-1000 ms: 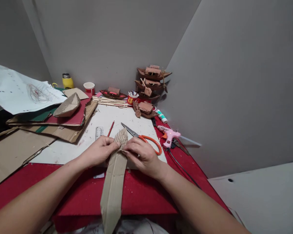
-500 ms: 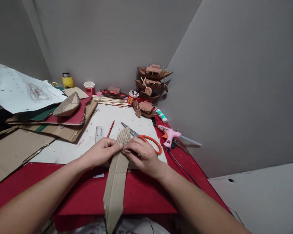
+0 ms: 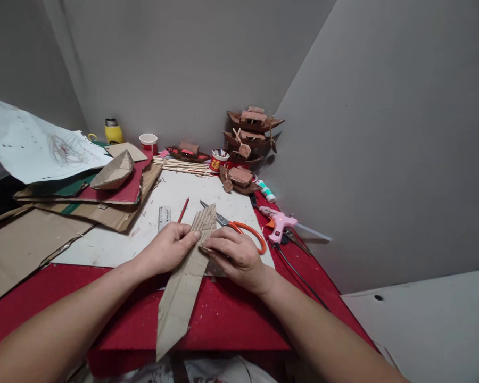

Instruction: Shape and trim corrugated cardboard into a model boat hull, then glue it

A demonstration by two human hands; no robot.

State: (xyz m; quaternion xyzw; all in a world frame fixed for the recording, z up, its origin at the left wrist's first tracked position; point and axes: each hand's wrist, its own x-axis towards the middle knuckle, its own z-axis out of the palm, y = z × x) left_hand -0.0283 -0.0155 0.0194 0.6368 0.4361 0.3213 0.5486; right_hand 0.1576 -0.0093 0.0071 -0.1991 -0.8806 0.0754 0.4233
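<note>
A long strip of cardboard (image 3: 183,292) with pointed ends slants across the front of the table, its upper part showing ridges. My left hand (image 3: 170,247) is closed on its left edge, thumb lying on top. On the other edge, my right hand (image 3: 233,255) pinches the cardboard between thumb and fingers. Just beyond my right hand lie orange-handled scissors (image 3: 247,231), their blades partly behind the strip. A red pencil (image 3: 183,210) and a clear ruler (image 3: 164,217) rest beyond my left hand.
Cardboard sheets (image 3: 35,239) pile up at left, carrying a small cardboard boat hull (image 3: 114,173) and a drawn-on paper (image 3: 43,149). Brown model boats (image 3: 253,138) stack at the back. A pink glue gun (image 3: 280,223) with its cord lies right, near the wall.
The cardboard strip has turned, its near end swinging left and drawing up from the table's front edge. Both hands still grip it in nearly the same place.
</note>
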